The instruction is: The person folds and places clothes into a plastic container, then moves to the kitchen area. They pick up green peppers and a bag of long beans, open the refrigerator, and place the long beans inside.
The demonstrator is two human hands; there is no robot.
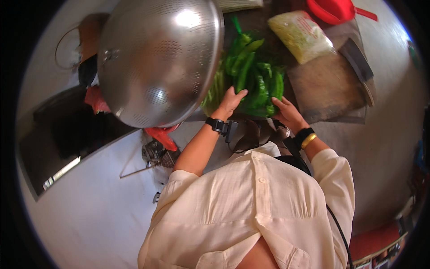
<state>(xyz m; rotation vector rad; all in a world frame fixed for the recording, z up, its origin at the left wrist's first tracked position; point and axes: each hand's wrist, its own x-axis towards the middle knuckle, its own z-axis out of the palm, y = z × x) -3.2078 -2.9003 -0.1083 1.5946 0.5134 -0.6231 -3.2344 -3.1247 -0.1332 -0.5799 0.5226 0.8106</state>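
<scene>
A green plastic bag of long green peppers (253,72) lies on the table before me, its knotted top pointing away. My left hand (232,101) touches the bag's near left side, thumb and fingers spread against it. At the near right corner, my right hand (285,111) has its thumb and fingers on the bag; its grip is partly hidden. Long thin green vegetables (215,89), perhaps beans, lie left of the bag, partly under the rim of a big perforated steel colander (158,64).
Right of the bag are a wooden cutting board (327,89), a cleaver (357,60) along its far right edge, and a clear bag of pale yellow-green food (300,37). A red plastic strainer or scoop (336,10) sits beyond. Red plastic bags (163,138) show below the colander.
</scene>
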